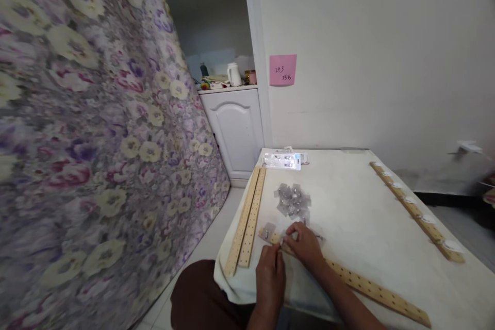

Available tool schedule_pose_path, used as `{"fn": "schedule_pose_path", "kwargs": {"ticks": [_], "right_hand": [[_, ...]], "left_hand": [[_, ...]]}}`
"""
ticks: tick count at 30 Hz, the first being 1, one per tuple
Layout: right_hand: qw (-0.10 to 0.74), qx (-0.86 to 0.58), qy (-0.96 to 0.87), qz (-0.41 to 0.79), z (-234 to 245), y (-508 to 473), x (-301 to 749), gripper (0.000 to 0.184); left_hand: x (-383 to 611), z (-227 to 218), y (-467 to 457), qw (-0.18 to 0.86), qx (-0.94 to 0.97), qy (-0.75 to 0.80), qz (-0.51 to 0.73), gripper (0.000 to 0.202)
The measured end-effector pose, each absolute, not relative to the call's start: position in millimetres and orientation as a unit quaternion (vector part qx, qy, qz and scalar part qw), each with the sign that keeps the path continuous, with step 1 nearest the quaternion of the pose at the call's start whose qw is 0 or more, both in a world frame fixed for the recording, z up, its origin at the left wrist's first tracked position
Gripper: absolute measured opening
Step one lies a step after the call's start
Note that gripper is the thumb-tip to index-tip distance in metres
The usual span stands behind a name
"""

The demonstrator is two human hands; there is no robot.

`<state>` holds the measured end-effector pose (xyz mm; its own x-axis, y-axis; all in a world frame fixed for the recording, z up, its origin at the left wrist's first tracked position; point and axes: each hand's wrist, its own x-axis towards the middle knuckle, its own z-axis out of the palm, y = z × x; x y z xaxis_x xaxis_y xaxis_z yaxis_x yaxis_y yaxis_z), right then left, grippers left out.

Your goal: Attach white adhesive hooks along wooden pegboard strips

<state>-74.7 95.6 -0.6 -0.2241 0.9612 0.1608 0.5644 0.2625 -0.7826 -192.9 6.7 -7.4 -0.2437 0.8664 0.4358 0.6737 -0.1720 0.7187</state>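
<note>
Dark brown cloth (203, 294) covers one leg; hands (269, 272) and forearms (346, 291) are bare

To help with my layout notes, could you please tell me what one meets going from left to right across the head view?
Curtain → paired boards → left hand → right hand → board with white pieces.

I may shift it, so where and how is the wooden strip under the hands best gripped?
Probably its bare right stretch, across both long edges, from the right: the strip is flat and narrow; the left hand and right hand crowd its other end.
</note>
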Motion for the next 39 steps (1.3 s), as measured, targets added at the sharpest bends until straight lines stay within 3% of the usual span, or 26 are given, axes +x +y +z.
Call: {"fn": "schedule_pose_path", "kwargs": {"ticks": [12,21,39], "right_hand": [[0.317,-0.546,-0.716,0.300,-1,98,-76,0.011],[0.281,-0.555,-0.685,0.379,4,104,-78,0.012],[0.412,-0.513,-0.682,0.320,9,91,-69,0.018]], "left_hand": [[-194,-10,7,0.112,0.605,0.639,0.461,0.024],[-194,-7,9,0.125,0.596,0.648,0.458,0.020],[-196,-14,11,0.092,0.590,0.665,0.450,0.024]]}}
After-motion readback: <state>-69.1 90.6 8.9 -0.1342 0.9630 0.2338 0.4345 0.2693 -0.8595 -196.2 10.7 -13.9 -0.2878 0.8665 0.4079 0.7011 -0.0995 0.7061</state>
